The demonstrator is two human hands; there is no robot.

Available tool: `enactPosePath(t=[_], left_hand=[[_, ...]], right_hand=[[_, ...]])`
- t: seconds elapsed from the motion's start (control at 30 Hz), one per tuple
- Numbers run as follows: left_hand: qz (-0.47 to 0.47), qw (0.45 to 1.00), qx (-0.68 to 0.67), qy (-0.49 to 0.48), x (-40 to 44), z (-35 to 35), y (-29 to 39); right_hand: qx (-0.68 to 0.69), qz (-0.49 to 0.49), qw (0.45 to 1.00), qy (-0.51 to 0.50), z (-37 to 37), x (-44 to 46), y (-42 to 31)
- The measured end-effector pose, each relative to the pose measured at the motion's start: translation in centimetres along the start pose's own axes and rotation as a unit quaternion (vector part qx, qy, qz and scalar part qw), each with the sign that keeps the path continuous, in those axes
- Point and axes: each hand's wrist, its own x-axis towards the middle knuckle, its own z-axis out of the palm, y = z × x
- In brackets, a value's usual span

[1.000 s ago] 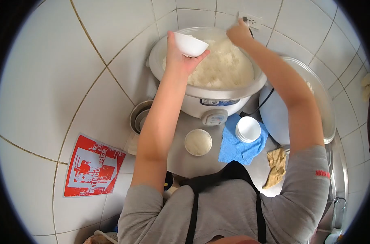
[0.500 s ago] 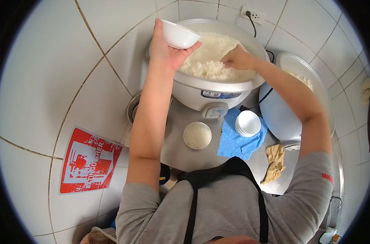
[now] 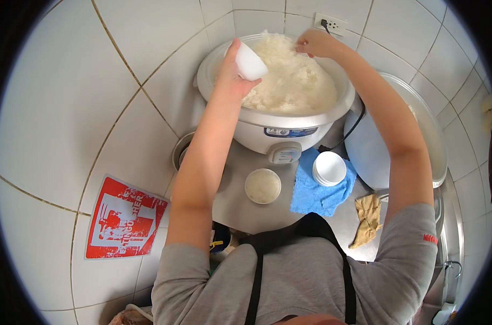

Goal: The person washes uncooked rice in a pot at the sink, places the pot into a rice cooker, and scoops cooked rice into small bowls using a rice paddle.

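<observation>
Left grip clasping 1 white bowl; right grip near rice, hold unclear.

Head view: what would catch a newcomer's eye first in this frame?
Probably the big cooker heaped with white rice at the top centre, with the left hand holding a tilted white bowl over its left side and the right hand near its far rim. Next come the worn red sign on the tiled wall at picture left, and the bright blue cloth under stacked white bowls in front of the cooker.
</observation>
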Motion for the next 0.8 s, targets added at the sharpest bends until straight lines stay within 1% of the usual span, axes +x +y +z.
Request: enactPosePath(t=[0.03, 0.1, 0.17, 0.27, 0.3, 0.37, 0.4, 0.47, 0.53, 0.57, 0.67, 0.8], left_hand=[[-0.005, 1.0, -0.006, 0.002, 0.4, 0.7, -0.6], [-0.007, 1.0, -0.011, 0.013, 0.7, 2.0, -1.4], [0.0, 1.0, -0.011, 0.028, 0.7, 3.2, -1.7], [-0.004, 0.999, -0.051, -0.015, 1.9, 2.5, -1.4], [0.005, 0.998, -0.056, -0.028, 2.1, 2.0, -1.1], [0.02, 0.996, -0.067, -0.05, 1.5, 1.4, -0.6], [0.016, 0.997, -0.072, -0.031, 1.4, 1.5, -0.2], [0.007, 0.996, -0.085, 0.016, 0.8, 1.2, 0.2], [0.003, 0.996, -0.085, 0.015, 0.2, 0.8, 0.5], [0.003, 0.996, -0.085, 0.013, 0.0, 0.6, 0.8], [-0.002, 0.997, -0.077, -0.021, -0.6, 0.1, 1.3], [0.017, 0.997, -0.064, -0.035, -0.6, -0.2, 1.5]], right_hand=[[-0.072, -0.028, 0.996, 0.052, 0.3, 0.1, -1.0], [-0.215, -0.083, 0.961, 0.151, 1.6, -0.4, -3.3], [-0.23, -0.111, 0.963, 0.085, 1.6, -3.0, -6.7], [-0.207, -0.122, 0.961, 0.138, 3.1, -5.3, -8.1], [-0.169, -0.116, 0.96, 0.193, 3.2, -5.4, -7.4], [-0.167, -0.073, 0.965, 0.19, 2.6, -5.1, -5.2], [-0.168, -0.053, 0.965, 0.193, 1.8, -4.4, -3.6], [-0.239, 0.042, 0.961, 0.13, 3.1, -2.0, 1.2], [-0.283, 0.034, 0.958, 0.042, 5.4, -2.7, 3.0], [-0.306, 0.029, 0.952, 0.0, 5.6, -3.1, 2.6], [-0.298, 0.02, 0.954, -0.036, 6.1, -4.7, -0.4], [-0.269, 0.032, 0.96, -0.063, 4.5, -6.4, -3.5]])
